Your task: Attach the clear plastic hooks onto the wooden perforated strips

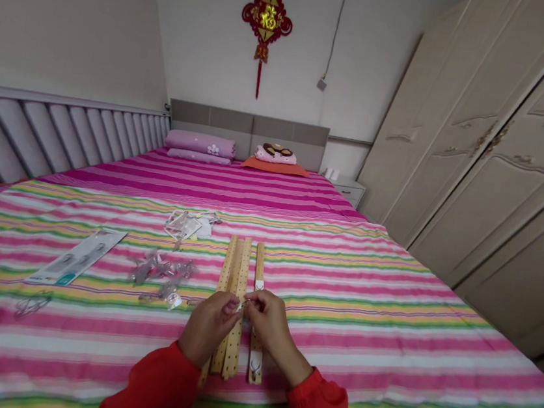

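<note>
Both hands meet over the striped bed sheet point(362, 319), fingertips pinched together on a tiny shiny piece point(243, 305) too small to name. My left hand point(211, 327) is closed in a pinch from the left, my right hand point(268, 325) pinches from the right. Under them lie perforated wooden strips point(238, 265), laid side by side and running away from me, and a single wooden strip point(260, 265) just to their right with a small deer picture near its near end point(255, 364). Both sleeves are red.
Small clear plastic bags of hardware point(160, 273) are scattered left of the strips, with more packets point(188, 224) behind. A long printed card point(79, 255) lies further left. Pillows point(200, 143) sit at the headboard. A wardrobe point(501, 171) stands along the right.
</note>
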Available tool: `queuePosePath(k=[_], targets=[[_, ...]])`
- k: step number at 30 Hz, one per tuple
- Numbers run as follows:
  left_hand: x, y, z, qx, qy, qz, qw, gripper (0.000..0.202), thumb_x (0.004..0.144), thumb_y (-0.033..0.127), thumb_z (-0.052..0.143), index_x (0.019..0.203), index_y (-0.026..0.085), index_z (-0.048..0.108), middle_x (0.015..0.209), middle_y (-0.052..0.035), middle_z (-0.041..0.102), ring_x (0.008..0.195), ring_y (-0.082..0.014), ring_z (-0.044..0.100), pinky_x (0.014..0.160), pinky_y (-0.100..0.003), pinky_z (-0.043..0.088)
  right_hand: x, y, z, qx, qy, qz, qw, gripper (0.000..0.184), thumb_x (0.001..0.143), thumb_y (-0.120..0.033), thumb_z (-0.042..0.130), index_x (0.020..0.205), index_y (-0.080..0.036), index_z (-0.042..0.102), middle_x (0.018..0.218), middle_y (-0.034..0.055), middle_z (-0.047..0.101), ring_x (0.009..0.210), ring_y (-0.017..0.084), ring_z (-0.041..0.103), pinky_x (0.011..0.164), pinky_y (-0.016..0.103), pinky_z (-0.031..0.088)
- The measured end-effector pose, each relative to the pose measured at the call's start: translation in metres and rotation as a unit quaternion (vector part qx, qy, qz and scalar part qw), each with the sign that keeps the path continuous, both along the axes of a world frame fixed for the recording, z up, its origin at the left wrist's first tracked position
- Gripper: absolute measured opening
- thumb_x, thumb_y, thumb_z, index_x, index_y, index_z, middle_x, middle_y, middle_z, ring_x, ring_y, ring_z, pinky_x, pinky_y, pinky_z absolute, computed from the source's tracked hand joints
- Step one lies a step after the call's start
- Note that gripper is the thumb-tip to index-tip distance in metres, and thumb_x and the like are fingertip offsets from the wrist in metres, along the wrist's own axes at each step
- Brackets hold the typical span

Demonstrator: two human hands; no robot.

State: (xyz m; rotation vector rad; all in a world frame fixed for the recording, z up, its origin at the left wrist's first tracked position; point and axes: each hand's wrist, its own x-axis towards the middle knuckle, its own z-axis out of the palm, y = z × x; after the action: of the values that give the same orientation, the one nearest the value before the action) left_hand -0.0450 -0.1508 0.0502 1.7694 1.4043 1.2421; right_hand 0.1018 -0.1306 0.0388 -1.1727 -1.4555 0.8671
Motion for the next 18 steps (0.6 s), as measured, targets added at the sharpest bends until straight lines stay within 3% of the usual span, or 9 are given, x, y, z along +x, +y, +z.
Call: queuePosePath(k=[5, 10, 13, 18], targets=[[0.002, 0.007, 0.0, -0.012, -0.006, 0.006, 1.0, 0.015, 0.062, 0.022, 0.066, 0.077, 0.025, 0.069, 0.071, -0.0022, 0.067, 0.069, -0.0195, 0.06, 0.068, -0.029, 0.045, 0.01, 0.006, -0.007, -0.049, 0.072, 0.018, 0.996, 0.012, 0.064, -0.02, 0.061, 0.072, -0.018, 0.07, 0.05, -0.0025, 0.06, 0.046, 0.013, 0.053, 0.044, 0.022, 0.04], [0.008, 0.016, 0.015, 0.022, 0.019, 0.005, 1.0, 0.013, 0.066, 0.026, 0.065, 0.078, 0.024, 0.068, 0.078, -0.0032, 0.068, 0.078, -0.0198, 0.062, 0.074, -0.03, 0.046, 0.018, 0.01, -0.004, -0.168, 0.218, 0.049, 0.96, 0.012, 0.058, -0.026, 0.069, 0.064, -0.016, 0.065, 0.042, -0.0037, 0.058, 0.037, 0.011, 0.052, 0.039, 0.022, 0.042], [0.013, 0.018, 0.015, -0.059, -0.082, 0.007, 0.995, 0.023, 0.063, 0.031, 0.069, 0.084, 0.02, 0.067, 0.086, -0.0066, 0.068, 0.086, -0.0217, 0.063, 0.076, -0.031, 0.049, 0.023, 0.011, 0.002, -0.207, 0.318, 0.032, 0.925, 0.015, 0.055, -0.023, 0.072, 0.066, -0.013, 0.067, 0.051, 0.0, 0.064, 0.041, 0.01, 0.055, 0.041, 0.02, 0.045], [0.026, 0.01, -0.003, -0.206, -0.242, -0.038, 0.947, 0.054, 0.047, 0.03, 0.082, 0.097, 0.017, 0.065, 0.105, -0.0123, 0.066, 0.094, -0.0237, 0.063, 0.078, -0.033, 0.051, 0.027, 0.009, 0.007, -0.249, 0.428, 0.034, 0.868, 0.015, 0.054, -0.012, 0.073, 0.068, -0.01, 0.069, 0.056, 0.003, 0.066, 0.043, 0.008, 0.056, 0.043, 0.016, 0.047]])
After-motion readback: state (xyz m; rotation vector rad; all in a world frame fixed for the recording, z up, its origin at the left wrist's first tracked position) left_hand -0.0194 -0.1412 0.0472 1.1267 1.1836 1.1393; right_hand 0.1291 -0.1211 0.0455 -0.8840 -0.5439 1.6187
